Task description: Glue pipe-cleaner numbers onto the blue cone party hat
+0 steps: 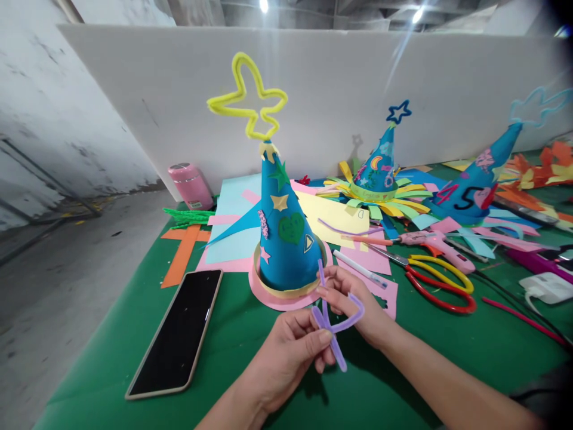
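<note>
A purple pipe cleaner (pixel 344 325), bent into loops that cross in the middle, is held up between both hands. My left hand (pixel 293 346) pinches it near the crossing between thumb and fingers. Just above, my right hand (pixel 353 298) grips the straight upper end with its fingertips. Right behind the hands stands a blue paper cone hat (pixel 280 239) with a pink and cream brim, stuck with stars, a green heart and a triangle. A yellow pipe cleaner star (pixel 264 95) rises from its tip.
Left lies a smartphone (pixel 176 334); a pink bottle (pixel 191 186) stands behind. To the right are scissors (pixel 441 280), a pink glue gun (pixel 441 248), a white pen (pixel 360 269) and two more cone hats, one (pixel 380 164) with a fringed brim, the other (pixel 481 179) leaning. A white board (pixel 313 107) closes off the back.
</note>
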A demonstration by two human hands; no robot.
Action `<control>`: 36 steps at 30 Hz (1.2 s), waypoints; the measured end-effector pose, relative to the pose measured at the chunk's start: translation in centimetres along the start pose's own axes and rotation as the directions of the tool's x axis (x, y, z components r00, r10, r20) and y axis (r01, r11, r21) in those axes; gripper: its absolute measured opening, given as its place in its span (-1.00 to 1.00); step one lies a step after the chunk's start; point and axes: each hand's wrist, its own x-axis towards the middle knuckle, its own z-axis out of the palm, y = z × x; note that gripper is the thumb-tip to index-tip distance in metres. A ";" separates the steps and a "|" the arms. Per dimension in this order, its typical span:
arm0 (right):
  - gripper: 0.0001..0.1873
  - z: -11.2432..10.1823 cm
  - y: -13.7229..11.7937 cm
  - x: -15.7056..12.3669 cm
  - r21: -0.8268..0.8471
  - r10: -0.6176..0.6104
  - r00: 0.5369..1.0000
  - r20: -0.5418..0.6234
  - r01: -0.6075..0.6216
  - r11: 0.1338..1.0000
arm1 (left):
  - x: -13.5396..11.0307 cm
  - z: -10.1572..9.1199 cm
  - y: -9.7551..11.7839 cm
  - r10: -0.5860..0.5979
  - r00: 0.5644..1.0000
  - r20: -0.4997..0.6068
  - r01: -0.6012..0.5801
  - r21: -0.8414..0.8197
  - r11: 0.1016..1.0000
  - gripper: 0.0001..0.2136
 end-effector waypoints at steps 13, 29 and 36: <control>-0.72 -1.2 -1.2 -1.4 -0.552 -0.472 0.822 0.320 0.567 0.612 | -0.1 -0.4 0.4 0.018 1.000 0.006 -0.017 -0.029 0.999 -0.91; -0.76 -0.8 -1.6 -1.9 -0.590 -0.455 0.822 0.341 0.564 0.577 | 0.2 -0.6 0.5 0.183 0.946 -0.268 -0.189 0.005 0.982 -0.91; -0.78 -0.2 -1.3 -1.8 -0.586 -0.424 0.871 0.249 0.484 0.650 | 0.5 -0.5 -0.3 0.303 0.885 -0.352 -0.245 0.202 0.948 -0.89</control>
